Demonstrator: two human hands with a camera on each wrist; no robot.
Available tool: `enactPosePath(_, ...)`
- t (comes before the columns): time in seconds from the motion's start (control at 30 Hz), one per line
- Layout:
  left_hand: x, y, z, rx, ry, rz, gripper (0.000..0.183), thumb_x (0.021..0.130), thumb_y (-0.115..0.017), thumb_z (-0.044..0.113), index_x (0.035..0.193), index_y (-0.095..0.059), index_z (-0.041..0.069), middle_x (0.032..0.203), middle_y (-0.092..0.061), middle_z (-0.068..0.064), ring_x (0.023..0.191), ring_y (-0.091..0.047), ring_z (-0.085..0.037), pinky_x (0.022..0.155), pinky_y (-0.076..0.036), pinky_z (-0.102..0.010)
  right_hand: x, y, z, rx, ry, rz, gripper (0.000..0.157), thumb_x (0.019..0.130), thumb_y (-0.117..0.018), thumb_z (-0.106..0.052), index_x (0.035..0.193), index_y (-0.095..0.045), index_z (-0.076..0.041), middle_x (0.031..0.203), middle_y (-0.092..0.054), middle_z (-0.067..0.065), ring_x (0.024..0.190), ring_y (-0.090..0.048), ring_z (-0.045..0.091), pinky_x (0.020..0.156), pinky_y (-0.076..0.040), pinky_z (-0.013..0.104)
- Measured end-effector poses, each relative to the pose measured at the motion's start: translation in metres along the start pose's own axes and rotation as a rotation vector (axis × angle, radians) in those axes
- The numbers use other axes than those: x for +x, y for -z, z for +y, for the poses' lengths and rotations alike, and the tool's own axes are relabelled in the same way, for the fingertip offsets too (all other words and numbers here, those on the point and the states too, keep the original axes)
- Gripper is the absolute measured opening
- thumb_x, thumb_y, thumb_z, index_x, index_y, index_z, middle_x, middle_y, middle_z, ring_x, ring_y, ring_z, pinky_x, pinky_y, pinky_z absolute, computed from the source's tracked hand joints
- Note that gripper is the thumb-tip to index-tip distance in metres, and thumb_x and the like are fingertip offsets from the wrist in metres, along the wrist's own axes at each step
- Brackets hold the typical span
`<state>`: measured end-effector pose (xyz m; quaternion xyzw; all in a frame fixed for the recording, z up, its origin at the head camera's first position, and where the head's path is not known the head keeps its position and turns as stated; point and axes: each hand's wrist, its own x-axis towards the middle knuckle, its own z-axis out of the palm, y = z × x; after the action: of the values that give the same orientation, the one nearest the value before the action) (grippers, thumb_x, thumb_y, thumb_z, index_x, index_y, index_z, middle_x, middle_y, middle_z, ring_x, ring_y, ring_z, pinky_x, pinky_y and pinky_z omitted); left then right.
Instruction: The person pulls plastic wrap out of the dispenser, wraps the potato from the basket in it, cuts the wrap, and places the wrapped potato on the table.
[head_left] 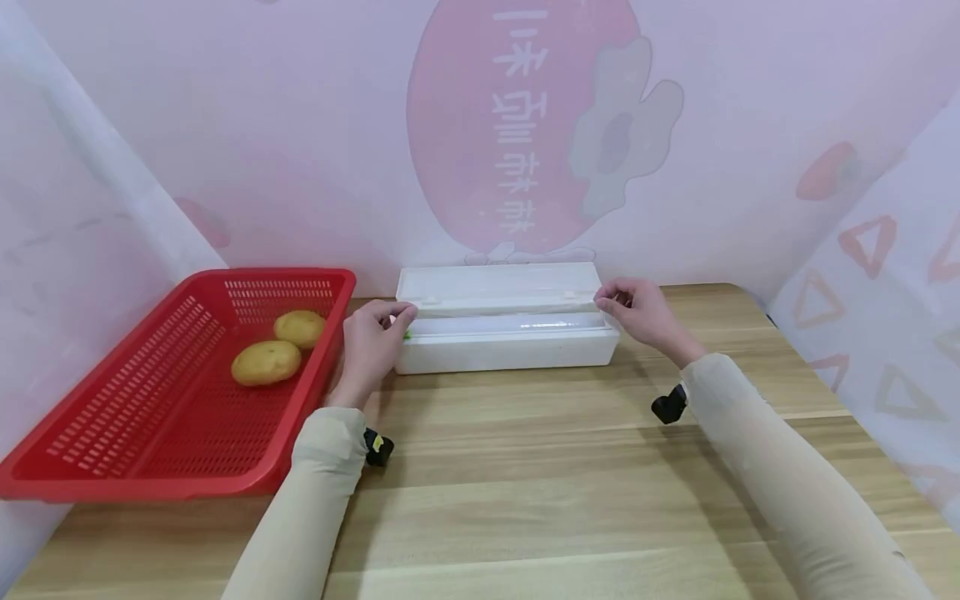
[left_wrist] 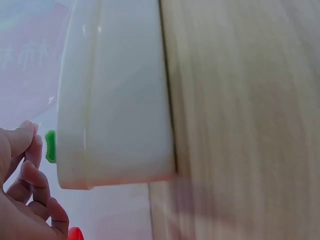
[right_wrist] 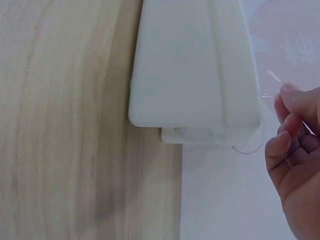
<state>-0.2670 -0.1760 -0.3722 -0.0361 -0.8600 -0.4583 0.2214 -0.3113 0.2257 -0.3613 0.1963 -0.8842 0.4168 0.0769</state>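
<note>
A white cling film dispenser [head_left: 506, 354] stands near the back of the table with its lid [head_left: 495, 287] tipped up behind. Clear cling film [head_left: 551, 325] shows as a glossy strip along its opening. My left hand [head_left: 371, 346] pinches the film at the left end between thumb and forefinger, just above a small green slider [left_wrist: 51, 146]. At the right end, my right hand [head_left: 641, 312] pinches the other side of the film, whose creases glint by the fingertips in the right wrist view. Both hands are raised slightly over the dispenser's edge.
To the left sits a red slotted plastic basket [head_left: 341, 333] holding two potatoes [head_left: 266, 363]. The wooden table [head_left: 525, 483] runs up to a pale printed curtain [head_left: 300, 150] behind the dispenser. Black wrist cameras [head_left: 669, 405] hang under both cuffs.
</note>
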Motion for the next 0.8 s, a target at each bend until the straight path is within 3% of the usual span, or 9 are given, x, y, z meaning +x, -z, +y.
enactPosePath(0.3,0.002,0.003,0.010,-0.061,0.067,0.016,0.028,0.092,-0.070,0.032,0.110,-0.077,0.011,0.097,-0.067,-0.005,0.084,-0.051,-0.021,0.070,-0.043,-0.033,0.001,0.005,-0.012,-0.037,0.066,0.114,0.012,0.098,-0.062,-0.011,0.098,-0.067,0.000,0.079,-0.058,0.015,0.066,-0.047,0.022,0.055,-0.038,0.027)
enactPosePath(0.5,0.004,0.004,0.014,-0.081,0.055,0.054,0.026,0.092,-0.071,0.030,0.109,-0.077,0.012,0.090,-0.065,-0.005,0.079,-0.050,-0.019,0.066,-0.042,-0.032,0.002,0.013,-0.019,-0.039,0.099,0.161,0.009,0.097,-0.063,-0.008,0.098,-0.067,0.000,0.077,-0.057,0.012,0.064,-0.047,0.021,0.053,-0.037,0.025)
enactPosePath(0.8,0.009,0.006,0.024,-0.099,0.006,0.112,0.023,0.092,-0.071,0.026,0.106,-0.078,0.009,0.081,-0.062,-0.007,0.072,-0.052,-0.018,0.057,-0.042,-0.027,0.002,0.026,-0.028,-0.039,0.069,0.142,0.013,0.098,-0.063,-0.012,0.101,-0.068,0.000,0.075,-0.056,0.009,0.063,-0.046,0.022,0.052,-0.037,0.026)
